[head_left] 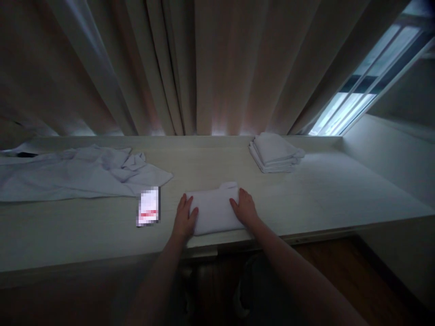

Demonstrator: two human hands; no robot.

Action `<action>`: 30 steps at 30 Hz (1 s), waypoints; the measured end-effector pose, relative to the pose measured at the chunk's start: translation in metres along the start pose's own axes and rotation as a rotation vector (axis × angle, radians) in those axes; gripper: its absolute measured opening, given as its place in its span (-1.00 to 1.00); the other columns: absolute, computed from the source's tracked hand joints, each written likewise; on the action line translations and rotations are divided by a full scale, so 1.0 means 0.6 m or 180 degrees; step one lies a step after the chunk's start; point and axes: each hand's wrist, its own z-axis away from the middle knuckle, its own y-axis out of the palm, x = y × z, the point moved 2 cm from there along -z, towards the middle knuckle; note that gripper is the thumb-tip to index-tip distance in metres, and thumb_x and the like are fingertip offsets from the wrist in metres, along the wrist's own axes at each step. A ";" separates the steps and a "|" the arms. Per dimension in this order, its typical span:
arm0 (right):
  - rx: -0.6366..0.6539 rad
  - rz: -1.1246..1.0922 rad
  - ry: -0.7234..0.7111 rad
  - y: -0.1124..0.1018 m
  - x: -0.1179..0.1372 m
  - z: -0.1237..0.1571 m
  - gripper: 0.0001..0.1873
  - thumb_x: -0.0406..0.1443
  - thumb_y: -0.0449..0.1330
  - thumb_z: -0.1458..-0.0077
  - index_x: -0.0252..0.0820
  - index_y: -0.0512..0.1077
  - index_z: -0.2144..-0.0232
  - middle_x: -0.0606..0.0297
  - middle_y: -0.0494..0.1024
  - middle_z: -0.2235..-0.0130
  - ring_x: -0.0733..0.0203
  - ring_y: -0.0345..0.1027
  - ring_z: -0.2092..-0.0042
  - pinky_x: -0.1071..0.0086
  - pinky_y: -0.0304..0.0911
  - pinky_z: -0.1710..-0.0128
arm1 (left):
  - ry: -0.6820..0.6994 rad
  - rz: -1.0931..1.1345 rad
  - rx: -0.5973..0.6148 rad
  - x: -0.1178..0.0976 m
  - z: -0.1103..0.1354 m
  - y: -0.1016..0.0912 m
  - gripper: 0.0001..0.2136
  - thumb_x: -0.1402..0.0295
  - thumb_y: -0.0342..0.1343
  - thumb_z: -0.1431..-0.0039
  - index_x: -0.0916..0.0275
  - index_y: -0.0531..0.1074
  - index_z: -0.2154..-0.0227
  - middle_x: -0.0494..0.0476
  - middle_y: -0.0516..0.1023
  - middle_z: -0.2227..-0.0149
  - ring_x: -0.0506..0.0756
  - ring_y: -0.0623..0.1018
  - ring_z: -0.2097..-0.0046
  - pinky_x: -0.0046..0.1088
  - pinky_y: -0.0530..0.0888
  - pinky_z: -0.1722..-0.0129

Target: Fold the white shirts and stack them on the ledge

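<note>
A folded white cloth (217, 210) lies near the front edge of the long pale table, in the middle of the head view. It makes a neat rectangle, with a small flap sticking out at its top right. My left hand (185, 217) grips its left edge, thumb and fingers laid along the side. At the opposite edge my right hand (245, 207) does the same, thumb on top of the fabric. The undersides of the fingers are partly hidden. Whether the cloth is a garment or a towel, I cannot tell.
On the pale table (306, 199), a stack of folded white cloths (275, 153) stands at the back right. Rumpled white cloth (84, 174) spreads across the left. A lit, pixelated phone-like screen (148, 207) lies left of my hands. Curtains (238, 68) hang behind.
</note>
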 end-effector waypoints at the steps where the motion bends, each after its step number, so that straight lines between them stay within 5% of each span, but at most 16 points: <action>1: 0.0020 -0.0054 0.0293 -0.003 -0.001 -0.003 -0.29 -0.03 -0.04 -0.07 -0.48 0.09 -0.10 -0.18 0.18 -0.10 -0.08 0.00 -0.15 0.10 -0.08 -0.10 | -0.0051 0.0095 -0.0073 0.003 0.000 0.000 -0.52 0.20 -0.15 -0.15 0.32 0.16 -0.10 0.25 -0.03 -0.24 0.13 0.02 -0.24 -0.23 0.07 -0.18; 4: 0.0483 -0.0634 0.1086 -0.009 -0.001 -0.016 -0.31 0.02 0.07 0.03 -0.44 0.25 0.02 -0.19 0.34 0.04 -0.12 0.18 -0.04 0.11 0.05 0.00 | -0.0056 0.0166 -0.0097 0.006 -0.001 0.001 -0.52 0.20 -0.14 -0.15 0.35 0.18 -0.08 0.29 0.03 -0.22 0.13 0.05 -0.23 -0.23 0.08 -0.18; 7: 0.1052 -0.1372 0.1405 -0.018 0.004 -0.031 -0.41 0.02 0.12 0.09 -0.35 0.35 0.16 -0.11 0.43 0.14 -0.07 0.30 0.08 0.16 0.18 0.12 | -0.0040 0.0122 -0.0042 0.005 0.000 0.001 -0.52 0.20 -0.11 -0.12 0.34 0.20 -0.07 0.29 0.06 -0.21 0.13 0.08 -0.22 -0.23 0.09 -0.18; 11: 0.1503 -0.2325 0.1043 -0.037 0.017 -0.051 -0.57 -0.08 0.10 0.04 -0.18 0.35 0.14 0.16 0.50 0.19 0.11 0.39 0.20 0.27 0.27 0.25 | -0.0080 0.0098 -0.0062 0.008 -0.002 0.001 -0.51 0.20 -0.10 -0.09 0.31 0.20 -0.07 0.26 0.06 -0.21 0.16 0.09 -0.21 -0.19 0.12 -0.16; 15: 0.1696 -0.3010 0.0737 -0.052 0.019 -0.091 -0.52 -0.21 0.16 0.11 -0.13 0.28 0.08 0.22 0.48 0.17 0.13 0.37 0.22 0.24 0.27 0.24 | -0.0101 0.0034 -0.0090 0.015 -0.008 0.004 -0.47 0.19 -0.13 -0.09 0.35 0.15 -0.10 0.29 0.03 -0.22 0.17 0.10 -0.21 -0.20 0.13 -0.15; 19: 0.1047 -0.2659 0.0488 -0.086 0.009 -0.172 -0.57 -0.24 0.17 0.13 -0.15 0.29 0.14 0.27 0.48 0.21 0.17 0.36 0.24 0.25 0.27 0.23 | -0.0049 -0.0396 0.0101 0.008 -0.017 0.009 -0.45 0.21 -0.19 -0.09 0.40 0.11 -0.12 0.33 0.03 -0.22 0.16 0.07 -0.22 -0.22 0.14 -0.13; 24: -0.0025 -0.2726 0.0206 -0.164 -0.017 -0.304 -0.52 -0.19 0.04 -0.01 -0.14 0.13 0.00 0.23 0.44 0.09 0.22 0.37 0.19 0.32 0.30 0.22 | 0.0005 -0.1475 0.0649 -0.024 -0.025 0.022 -0.44 0.13 -0.17 -0.03 0.24 0.20 -0.10 0.23 0.07 -0.21 0.28 -0.01 -0.23 0.03 -0.12 -0.14; 30: -0.1813 -0.2923 0.0374 -0.263 -0.121 -0.431 -0.47 -0.11 -0.04 -0.07 -0.22 0.03 -0.06 0.11 0.31 -0.04 0.23 0.30 0.05 0.32 0.29 0.14 | -0.0143 -0.2016 0.0883 -0.036 -0.032 0.036 -0.40 0.03 -0.14 0.02 0.16 0.22 -0.09 0.18 0.05 -0.21 0.31 -0.03 -0.23 0.04 -0.20 -0.13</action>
